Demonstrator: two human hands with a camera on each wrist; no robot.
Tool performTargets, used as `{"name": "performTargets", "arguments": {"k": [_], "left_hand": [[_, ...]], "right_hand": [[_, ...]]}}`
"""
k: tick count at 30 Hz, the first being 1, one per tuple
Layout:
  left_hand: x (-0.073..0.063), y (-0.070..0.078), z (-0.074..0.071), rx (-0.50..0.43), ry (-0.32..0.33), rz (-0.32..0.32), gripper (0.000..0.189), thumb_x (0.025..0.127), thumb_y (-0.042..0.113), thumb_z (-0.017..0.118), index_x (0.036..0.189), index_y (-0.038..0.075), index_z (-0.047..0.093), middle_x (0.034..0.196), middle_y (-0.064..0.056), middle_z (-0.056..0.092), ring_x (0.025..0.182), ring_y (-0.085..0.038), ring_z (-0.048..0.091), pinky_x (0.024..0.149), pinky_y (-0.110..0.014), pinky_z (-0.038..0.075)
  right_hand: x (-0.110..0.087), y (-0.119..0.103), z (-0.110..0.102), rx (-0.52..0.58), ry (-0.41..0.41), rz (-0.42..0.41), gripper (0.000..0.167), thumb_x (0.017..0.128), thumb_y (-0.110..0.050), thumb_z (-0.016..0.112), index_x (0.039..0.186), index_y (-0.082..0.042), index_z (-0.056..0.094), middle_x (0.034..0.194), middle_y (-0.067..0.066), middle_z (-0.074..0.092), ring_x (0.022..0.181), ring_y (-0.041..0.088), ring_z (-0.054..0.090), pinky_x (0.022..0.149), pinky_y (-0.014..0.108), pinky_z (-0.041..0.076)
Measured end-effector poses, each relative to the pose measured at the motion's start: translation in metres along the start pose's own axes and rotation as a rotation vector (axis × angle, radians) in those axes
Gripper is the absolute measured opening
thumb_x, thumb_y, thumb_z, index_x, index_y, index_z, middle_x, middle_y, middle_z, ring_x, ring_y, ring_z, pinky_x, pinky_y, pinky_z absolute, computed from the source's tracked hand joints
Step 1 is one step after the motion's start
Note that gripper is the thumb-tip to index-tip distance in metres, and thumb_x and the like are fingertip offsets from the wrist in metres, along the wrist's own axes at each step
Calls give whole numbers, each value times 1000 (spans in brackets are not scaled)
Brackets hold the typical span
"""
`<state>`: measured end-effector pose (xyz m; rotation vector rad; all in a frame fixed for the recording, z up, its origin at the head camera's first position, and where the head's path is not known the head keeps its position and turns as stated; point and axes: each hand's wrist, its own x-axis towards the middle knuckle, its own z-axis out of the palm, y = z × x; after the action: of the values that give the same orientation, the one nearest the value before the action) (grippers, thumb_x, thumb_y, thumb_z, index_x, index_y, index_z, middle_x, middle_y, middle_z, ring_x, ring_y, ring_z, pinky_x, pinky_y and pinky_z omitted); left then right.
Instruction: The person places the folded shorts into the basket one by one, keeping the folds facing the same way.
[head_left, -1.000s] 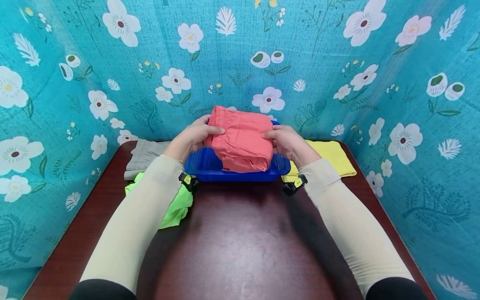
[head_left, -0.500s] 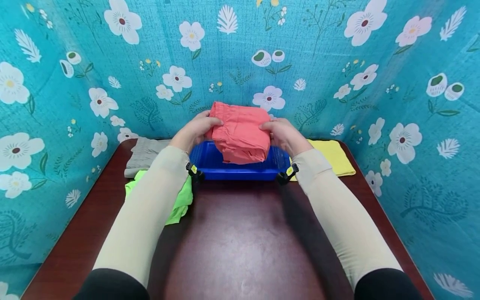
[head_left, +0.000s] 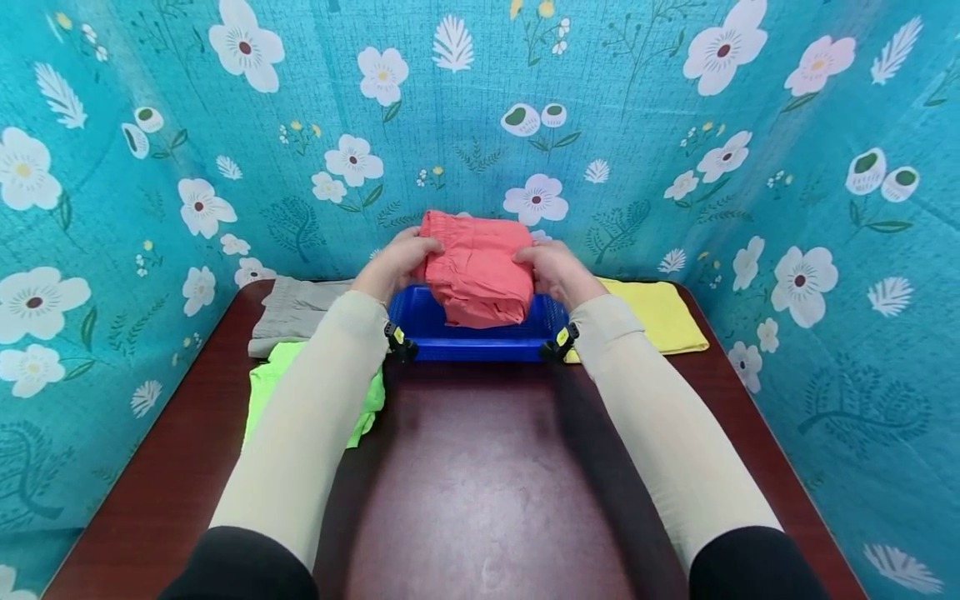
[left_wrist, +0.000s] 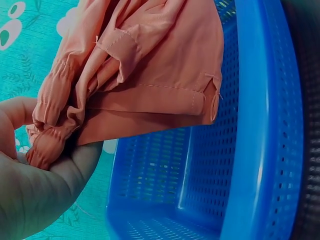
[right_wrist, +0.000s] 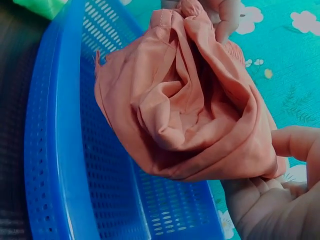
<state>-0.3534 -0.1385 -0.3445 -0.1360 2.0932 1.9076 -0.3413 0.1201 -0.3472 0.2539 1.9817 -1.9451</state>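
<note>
Folded coral-red shorts (head_left: 483, 271) with a gathered elastic waistband hang above a blue perforated plastic basket (head_left: 480, 348). My left hand (head_left: 400, 260) pinches the waistband end, thumb on top, fingers behind the cloth. At the opposite end my right hand (head_left: 557, 268) grips the folded edge the same way. In the left wrist view the hem of the shorts (left_wrist: 150, 100) droops over the basket (left_wrist: 255, 150), apart from its floor. Rolled, loose layers of the shorts (right_wrist: 170, 115) show in the right wrist view. The far part of the basket is hidden behind the cloth.
Grey folded clothing (head_left: 292, 312) lies at the table's back left, with a bright green garment (head_left: 273, 375) in front, partly under my left forearm. A yellow folded cloth (head_left: 660, 317) lies back right. A floral curtain (head_left: 465, 125) surrounds the brown table (head_left: 480, 483).
The shorts, held in both hands, rose a little and then dipped slightly, ending a bit farther left. Both forearms have come closer together. The basket and other clothes stay in place.
</note>
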Motion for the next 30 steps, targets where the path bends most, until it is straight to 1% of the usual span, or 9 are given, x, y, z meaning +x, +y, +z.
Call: {"name": "performTargets", "arguments": {"k": [4, 6, 11, 16, 19, 22, 25, 27, 30], "left_hand": [[3, -4, 0, -6, 12, 2, 57, 99, 12, 57, 153, 13, 38, 131, -12, 56, 93, -21, 66, 71, -32, 61], [5, -7, 1, -15, 14, 1, 55, 99, 12, 57, 151, 12, 39, 130, -12, 56, 94, -21, 65, 71, -32, 61], [8, -15, 2, -37, 23, -9, 51, 99, 12, 56, 148, 10, 41, 125, -10, 56, 95, -21, 63, 70, -32, 59], [10, -22, 3, -60, 25, -6, 50, 98, 10, 56, 146, 9, 43, 121, -10, 58, 93, -22, 64, 73, -36, 60], [11, -26, 4, -61, 33, -12, 52, 98, 11, 56, 148, 10, 42, 124, -11, 58, 96, -22, 64, 82, -40, 60], [11, -31, 4, -59, 35, -25, 54, 98, 11, 56, 150, 10, 40, 129, -12, 56, 101, -24, 64, 92, -46, 58], [13, -37, 5, -61, 29, -40, 54, 99, 13, 57, 151, 11, 38, 133, -13, 56, 105, -25, 64, 97, -48, 56], [14, -40, 5, -58, 23, -57, 56, 101, 18, 59, 152, 13, 37, 136, -13, 56, 110, -27, 64, 98, -49, 56], [15, -45, 6, -52, 16, -87, 61, 103, 27, 62, 155, 15, 34, 141, -13, 55, 118, -29, 63, 99, -50, 55]], "right_hand": [[6, 5, 1, -4, 22, 11, 37, 98, -11, 63, 133, -3, 56, 88, 1, 68, 76, 13, 69, 66, 29, 60], [10, 8, 1, -7, 30, 21, 34, 98, -11, 63, 131, -3, 58, 85, 0, 68, 74, 12, 69, 66, 29, 60], [15, 15, 2, -17, 38, 62, 37, 100, -15, 62, 136, -6, 58, 100, 2, 67, 81, 13, 68, 68, 29, 60], [17, 20, 4, -19, 40, 75, 42, 101, -16, 60, 142, -8, 55, 114, 5, 64, 91, 15, 67, 81, 34, 59], [17, 23, 5, -24, 38, 72, 42, 102, -16, 58, 143, -7, 54, 118, 6, 64, 96, 17, 66, 93, 38, 57], [18, 27, 7, -19, 35, 74, 42, 102, -15, 58, 143, -7, 54, 122, 7, 63, 101, 19, 65, 100, 42, 54], [19, 31, 7, -18, 35, 75, 42, 102, -15, 57, 143, -7, 54, 123, 8, 62, 104, 20, 64, 102, 44, 53], [20, 35, 7, -20, 34, 81, 42, 102, -14, 56, 143, -7, 53, 122, 8, 62, 104, 21, 64, 103, 45, 53], [22, 40, 5, -37, 20, 102, 46, 103, -16, 55, 148, -8, 49, 129, 10, 61, 111, 23, 63, 105, 45, 51]]}}
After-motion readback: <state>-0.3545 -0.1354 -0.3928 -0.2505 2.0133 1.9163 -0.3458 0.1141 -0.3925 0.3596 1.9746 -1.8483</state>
